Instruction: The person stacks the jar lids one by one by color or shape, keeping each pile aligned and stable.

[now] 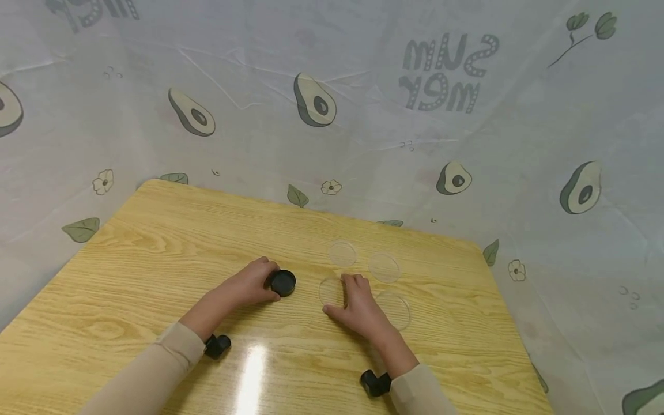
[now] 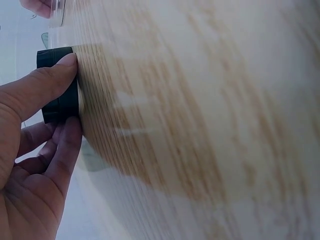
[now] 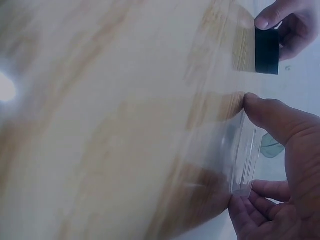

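Note:
In the head view a black, round, shallow cup-like piece sits on the wooden table. My left hand grips it at the side between thumb and fingers. The left wrist view shows a seam round the black piece, perhaps two stacked parts. To the right, my right hand holds a clear, round, shallow dish by its edge. Seen from the right wrist, the thumb lies at one end of the clear dish and the fingertips at the other, with the dish flat at the tabletop.
Three more clear round dishes lie near the right hand: one far, one to its right, one partly behind the hand. The wooden table ends at a patterned curtain. Black devices are worn on both wrists.

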`<state>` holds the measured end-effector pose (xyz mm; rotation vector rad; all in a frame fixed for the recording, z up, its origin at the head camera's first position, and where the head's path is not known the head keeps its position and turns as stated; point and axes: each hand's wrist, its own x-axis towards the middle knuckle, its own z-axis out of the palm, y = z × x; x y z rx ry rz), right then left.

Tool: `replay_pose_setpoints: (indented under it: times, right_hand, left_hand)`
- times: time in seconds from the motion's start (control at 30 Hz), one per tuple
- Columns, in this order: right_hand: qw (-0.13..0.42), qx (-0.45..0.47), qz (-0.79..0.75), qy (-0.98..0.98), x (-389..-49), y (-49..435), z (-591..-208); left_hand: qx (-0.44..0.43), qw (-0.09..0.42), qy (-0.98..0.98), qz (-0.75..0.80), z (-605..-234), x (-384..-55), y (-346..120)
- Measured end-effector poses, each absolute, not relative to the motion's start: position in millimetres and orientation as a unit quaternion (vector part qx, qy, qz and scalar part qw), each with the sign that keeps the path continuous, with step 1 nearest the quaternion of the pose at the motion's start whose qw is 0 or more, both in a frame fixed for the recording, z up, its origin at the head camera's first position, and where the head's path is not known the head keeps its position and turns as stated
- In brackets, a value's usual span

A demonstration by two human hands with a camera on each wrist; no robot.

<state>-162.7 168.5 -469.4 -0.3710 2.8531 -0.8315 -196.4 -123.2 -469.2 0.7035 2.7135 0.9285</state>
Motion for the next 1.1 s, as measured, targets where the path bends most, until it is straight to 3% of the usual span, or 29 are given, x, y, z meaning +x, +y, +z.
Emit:
replay_pose_setpoints:
  times: [0.5,0.77,1.1]
  right_hand:
    - [0.081,-0.094,-0.327,0.937,-170.5,176.1,-463.8]
    - [0.031,-0.103,-0.319,0.942,-199.9,190.2,-449.9]
    - [0.062,-0.092,-0.315,0.943,-230.7,190.5,-450.5]
  left_hand:
    - [0.236,0.097,0.911,0.323,-473.8,-195.0,-124.1]
    - [0.234,0.097,0.911,0.324,-472.0,-195.6,-123.7]
    - [0.232,0.107,0.91,0.328,-469.1,-197.3,-124.8]
